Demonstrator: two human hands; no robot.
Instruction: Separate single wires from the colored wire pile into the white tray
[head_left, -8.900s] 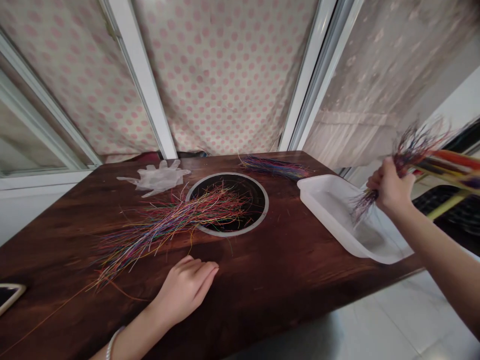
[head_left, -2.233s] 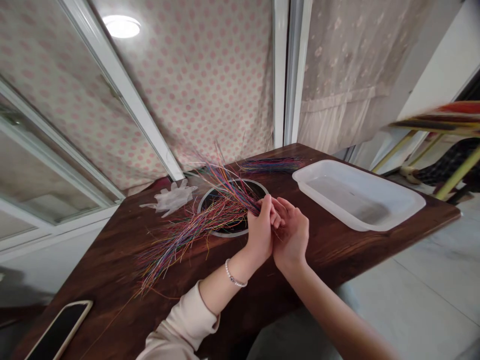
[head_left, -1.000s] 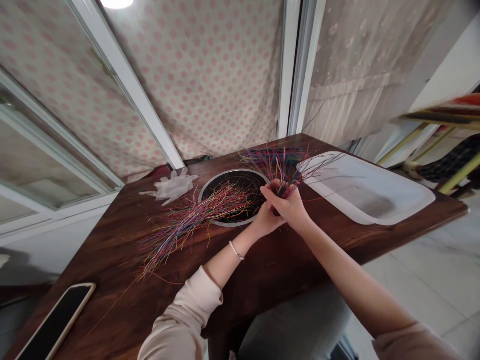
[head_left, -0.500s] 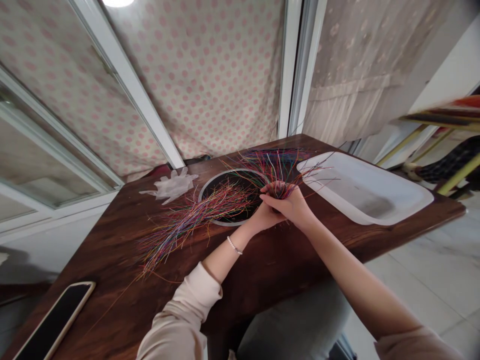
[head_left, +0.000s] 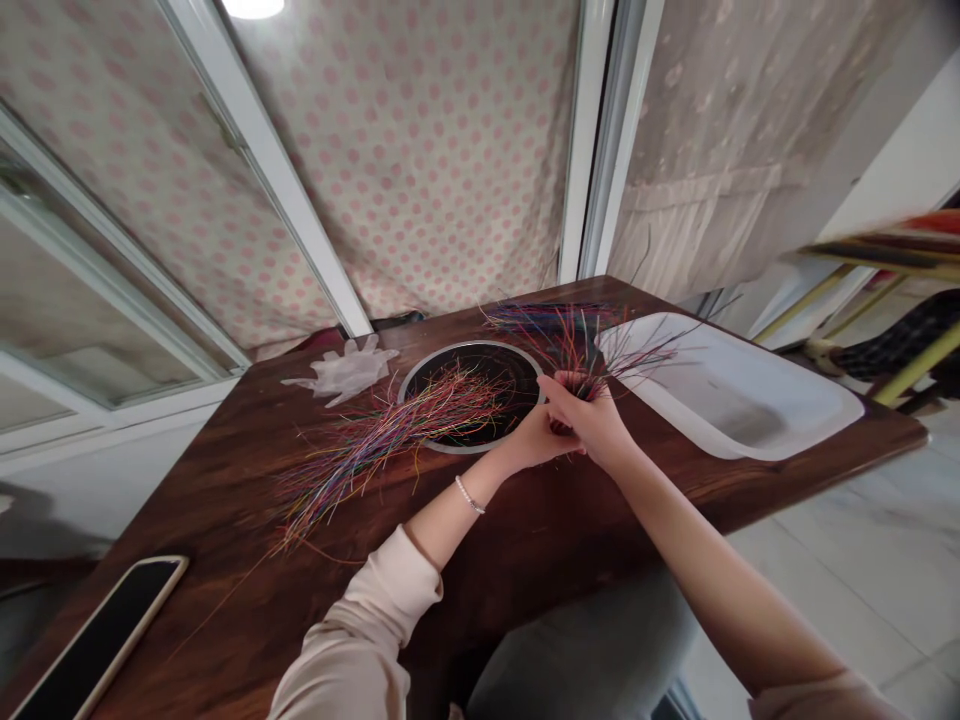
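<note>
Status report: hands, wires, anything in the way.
Left hand and right hand together, closed around wire bundle, ends fanned out. Loose wire pile at left, partly over round black panel. Possible obstacle: white tray close at right.

A home, judging by its dotted curtain [head_left: 450, 150].

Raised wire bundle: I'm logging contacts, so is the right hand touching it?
Touching: the head view shows the right hand closed around the raised wire bundle, whose ends fan out above.

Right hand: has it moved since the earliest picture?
Yes. The right hand has moved leftward, from the white tray toward the black disc in the table, meeting the left hand.
</note>
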